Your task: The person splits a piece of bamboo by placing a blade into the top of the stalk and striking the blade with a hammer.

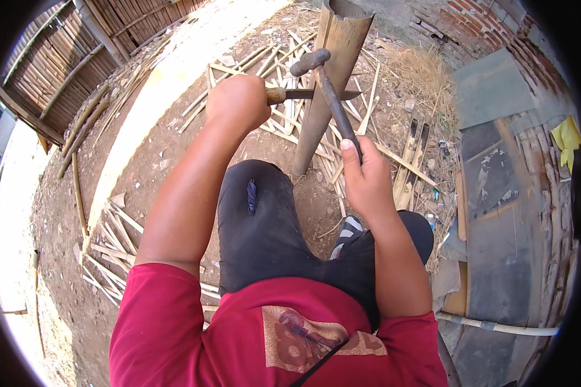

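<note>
My left hand [239, 102] is closed round the wooden handle of a knife [298, 94]. The knife's dark blade lies crosswise at a thick bamboo pole [332, 68], its tip showing past the pole's right side. Whether the blade bites into the bamboo, I cannot tell. The pole stands upright with a slight tilt, hollow at its top end. In my right hand [370, 180] is a hammer [332, 97], gripped by its dark handle with the thumb along it. The hammer's rounded metal head is up in front of the pole, above the blade in the picture.
Split bamboo strips [284, 119] lie scattered around the pole's foot, with another heap of strips [113, 245] at the left. Dark-ended bamboo pieces [410, 161] lie to the right, near dry straw [416, 77]. Grey boards [500, 226] line the right side. A bamboo fence [58, 77] stands far left.
</note>
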A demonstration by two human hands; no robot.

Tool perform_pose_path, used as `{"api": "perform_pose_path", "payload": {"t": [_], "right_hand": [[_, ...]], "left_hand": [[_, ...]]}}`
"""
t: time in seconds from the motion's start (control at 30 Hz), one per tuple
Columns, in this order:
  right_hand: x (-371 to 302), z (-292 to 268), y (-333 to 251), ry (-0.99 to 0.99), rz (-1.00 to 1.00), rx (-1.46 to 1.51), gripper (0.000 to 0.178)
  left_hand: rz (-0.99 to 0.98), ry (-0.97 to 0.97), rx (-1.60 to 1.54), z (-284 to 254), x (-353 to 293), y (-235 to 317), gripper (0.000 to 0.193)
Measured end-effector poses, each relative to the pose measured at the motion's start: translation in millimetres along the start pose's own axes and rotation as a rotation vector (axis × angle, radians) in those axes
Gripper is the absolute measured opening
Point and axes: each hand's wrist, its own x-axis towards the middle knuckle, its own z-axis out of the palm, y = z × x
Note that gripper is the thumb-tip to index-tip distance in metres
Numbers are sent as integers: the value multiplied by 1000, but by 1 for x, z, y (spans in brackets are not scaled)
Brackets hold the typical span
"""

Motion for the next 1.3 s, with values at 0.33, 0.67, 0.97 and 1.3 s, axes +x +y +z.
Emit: {"api": "perform_pose_path", "payload": {"t": [0.33, 0.67, 0.97, 1.3], "right_hand": [[2, -4, 11, -41, 87, 2, 34], [-17, 16, 30, -29, 86, 78, 38], [-5, 13, 16, -30, 19, -76, 35], [0, 8, 9, -92, 11, -88, 33]], "left_hand": [[12, 18, 9, 12, 2, -10, 24], [-35, 16, -53, 10, -5, -6, 26], [-25, -4, -32, 12, -5, -3, 25], [-42, 7, -48, 21, -2, -10, 25]]}}
